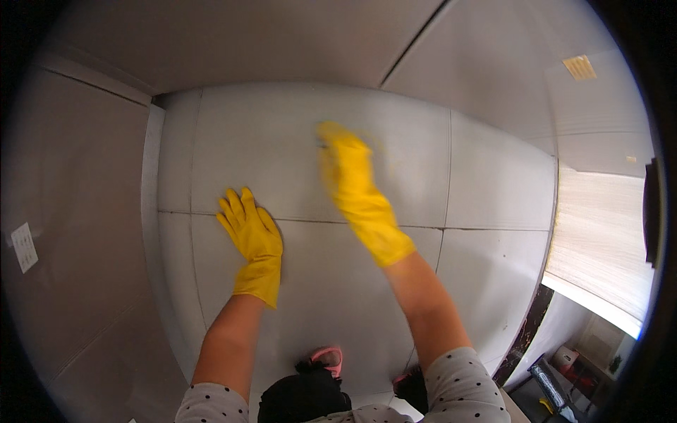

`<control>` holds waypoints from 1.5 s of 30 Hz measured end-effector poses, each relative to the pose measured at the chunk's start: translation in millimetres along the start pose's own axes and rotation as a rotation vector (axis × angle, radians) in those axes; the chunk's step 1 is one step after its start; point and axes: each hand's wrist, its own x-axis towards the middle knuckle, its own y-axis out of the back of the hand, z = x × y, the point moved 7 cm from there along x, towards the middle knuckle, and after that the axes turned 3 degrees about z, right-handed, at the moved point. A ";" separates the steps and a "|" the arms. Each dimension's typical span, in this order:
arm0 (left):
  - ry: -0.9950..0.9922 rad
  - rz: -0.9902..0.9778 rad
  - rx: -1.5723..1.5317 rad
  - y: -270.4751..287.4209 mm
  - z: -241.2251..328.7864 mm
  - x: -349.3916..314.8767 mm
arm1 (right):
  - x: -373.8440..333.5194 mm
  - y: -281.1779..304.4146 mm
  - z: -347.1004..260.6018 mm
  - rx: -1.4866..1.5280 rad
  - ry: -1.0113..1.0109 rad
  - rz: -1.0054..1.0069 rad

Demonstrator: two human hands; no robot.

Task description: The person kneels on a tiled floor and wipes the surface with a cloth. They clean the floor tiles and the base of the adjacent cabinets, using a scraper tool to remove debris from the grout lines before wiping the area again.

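Note:
Both my hands wear yellow rubber gloves over the grey tiled floor [317, 282]. My left hand [250, 233] lies flat on the tiles with its fingers spread, across a grout line. Farther forward and to the right, my right hand [345, 169] is down at the floor, smeared by motion. Its fingers look curled together, and a small dark edge shows at their left side. What they hold, if anything, is hidden under the glove.
Glossy brown-grey panels [77, 211] rise at the left and far sides. A pale wood-look surface [599, 233] lies at the right. Below it stand a dark cylinder [553, 388] and other items. My foot in a pink sandal [331, 359] is near the lower edge.

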 end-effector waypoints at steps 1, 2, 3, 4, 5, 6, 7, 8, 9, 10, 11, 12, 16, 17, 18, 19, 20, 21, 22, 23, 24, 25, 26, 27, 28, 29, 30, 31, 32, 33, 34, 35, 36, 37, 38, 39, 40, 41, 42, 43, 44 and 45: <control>-0.005 -0.007 0.004 3.3 -0.6 2.9 | 14.6 -44.1 -13.3 -0.014 0.045 -0.127; -0.011 -0.029 0.001 -1.6 -1.1 -0.1 | 24.3 -72.3 -30.5 -0.028 0.071 -0.209; 0.006 -0.045 -0.001 -5.3 -4.5 -1.9 | 37.0 -96.2 -48.0 -0.039 0.102 -0.284; 0.018 -0.050 -0.005 -6.6 -4.9 -0.7 | 36.7 -125.4 -51.5 -0.118 0.147 -0.339; 0.022 -0.063 -0.019 -9.2 -0.2 1.4 | 26.6 -154.0 -42.5 -0.211 0.181 -0.396; 0.022 -0.063 -0.009 -6.3 -1.9 2.5 | 23.6 -172.1 -45.3 -0.279 0.216 -0.460; 0.021 -0.064 -0.003 -4.4 -1.8 3.5 | 26.7 -179.8 -39.4 -0.262 0.212 -0.447; 0.017 -0.066 0.000 -2.9 -1.9 5.7 | 33.4 -185.7 -28.2 -0.249 0.208 -0.434; 0.012 -0.072 -0.001 -5.7 1.3 5.0 | 39.1 -184.6 -13.3 -0.246 0.207 -0.430; 0.007 -0.077 0.010 -5.6 -0.2 4.9 | 50.8 -178.0 1.5 -0.284 0.135 -0.427; 0.004 -0.078 0.028 -3.5 -5.4 5.9 | 67.4 -165.2 13.5 -0.314 0.067 -0.420; 0.009 -0.091 0.023 -5.2 -6.0 4.7 | 74.2 -146.7 32.8 -0.362 -0.007 -0.419; -0.002 -0.074 0.019 -3.5 -3.9 5.9 | 53.2 -62.0 110.6 -0.577 -0.180 -0.322; -0.012 -0.058 0.019 -3.0 -2.7 5.7 | 38.7 -32.5 135.8 -0.646 -0.229 -0.281; -0.019 -0.061 0.011 -4.8 2.3 4.9 | 22.7 5.4 163.8 -0.725 -0.278 -0.237; -0.026 -0.062 0.009 -4.9 4.6 4.8 | 3.0 46.6 188.0 -0.785 -0.333 -0.173; -0.030 -0.062 0.012 -5.0 4.4 4.1 | -17.0 87.1 204.0 -0.837 -0.386 -0.110; -0.025 -0.061 0.023 -5.1 0.5 5.0 | -34.4 124.4 209.8 -0.723 -0.524 -0.017; -0.017 -0.055 0.040 -2.8 -5.8 6.6 | -55.2 158.6 209.7 -0.596 -0.654 0.076; -0.013 -0.060 0.024 -5.1 -2.9 5.7 | -93.1 208.6 217.6 -0.779 -0.672 0.088; -0.021 -0.074 0.009 -9.3 1.7 1.9 | -127.1 252.0 221.4 -0.968 -0.687 0.099; -0.022 -0.076 0.027 -8.8 -3.3 0.1 | -138.3 268.2 216.4 -0.915 -0.790 0.142; -0.019 -0.064 0.050 -6.4 -6.3 4.4 | -139.4 280.2 209.2 -0.847 -0.884 0.190; -0.023 -0.053 0.048 -2.9 -5.7 10.3 | -142.1 289.1 200.8 -0.774 -0.983 0.232; -0.028 -0.065 0.046 -0.6 -2.3 8.9 | -152.1 299.4 192.2 -0.712 -1.094 0.259; -0.029 -0.076 0.046 1.1 -1.9 6.4 | -161.4 301.9 190.8 -0.645 -1.201 0.282; -0.036 -0.072 0.024 -1.2 6.8 4.4 | -134.8 287.7 184.8 -0.548 -0.883 0.308; -0.039 -0.058 0.044 -1.2 0.2 5.0 | -83.3 232.9 145.7 -0.390 -0.495 0.308; -0.045 -0.050 0.052 -0.4 -3.2 4.8 | -47.6 178.8 112.6 -0.409 -0.291 0.249; -0.052 -0.057 0.049 -1.2 -1.7 4.3 | -34.6 122.5 104.5 -0.164 -0.288 0.267; -0.054 -0.059 0.051 -2.4 -0.7 4.8 | -14.4 65.1 84.7 -0.178 -0.247 0.101; -0.055 -0.060 0.052 -3.8 1.7 4.9 | 1.9 8.8 57.5 -0.254 -0.168 -0.124; -0.052 -0.078 0.055 -1.9 3.3 5.4 | 7.2 -42.7 35.9 -0.329 -0.094 -0.344; -0.049 -0.096 0.052 -0.2 7.4 6.5 | 8.7 -73.1 30.2 -0.379 -0.062 -0.432; -0.047 -0.113 0.052 0.8 7.5 8.8 | 12.6 -91.5 29.5 -0.413 -0.048 -0.488; -0.049 -0.109 0.047 0.3 4.7 11.1 | 21.1 -89.4 41.1 -0.437 -0.075 -0.455; -0.041 -0.107 0.046 0.8 2.5 9.6 | 29.4 -88.5 50.8 -0.450 -0.101 -0.423; -0.034 -0.106 0.046 1.0 0.9 8.0 | 35.7 -82.1 63.5 -0.465 -0.126 -0.394; -0.036 -0.101 0.050 2.2 0.1 6.0 | 37.3 -74.3 77.0 -0.484 -0.210 -0.392; -0.047 -0.103 0.029 -0.9 5.1 3.8 | 37.4 -53.6 95.3 -0.531 -0.302 -0.390; -0.059 -0.096 0.018 -1.7 5.3 5.9 | 39.8 -34.1 110.0 -0.567 -0.390 -0.379; -0.050 -0.088 0.023 -0.1 1.7 9.9 | 41.8 -17.8 121.4 -0.593 -0.468 -0.365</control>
